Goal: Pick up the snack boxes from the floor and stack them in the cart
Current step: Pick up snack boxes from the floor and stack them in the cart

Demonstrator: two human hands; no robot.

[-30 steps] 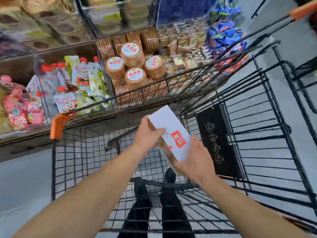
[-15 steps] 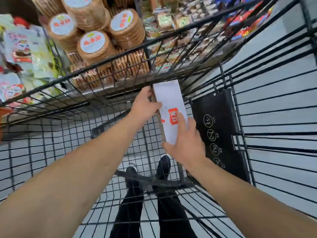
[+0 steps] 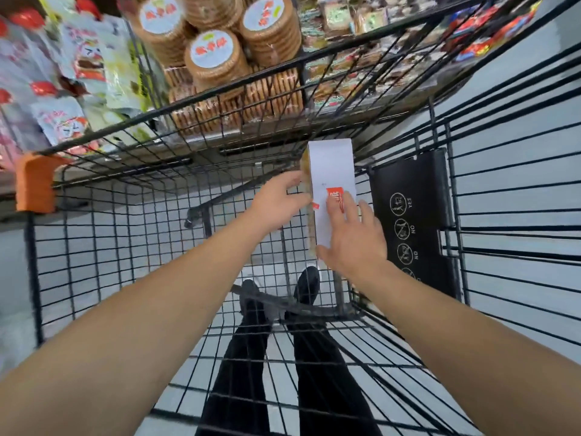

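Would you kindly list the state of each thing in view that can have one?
snack box: inside the cart, held long side up by both hands.
left hand: fingers on the box's left edge.
right hand: spread flat on the box's white face.
cart: no other goods visible inside.
black panel: upright against the cart's right wall.

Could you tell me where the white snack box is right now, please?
In the head view, the white snack box is inside the cart, right of centre, between the left hand and right hand, beside the black panel.
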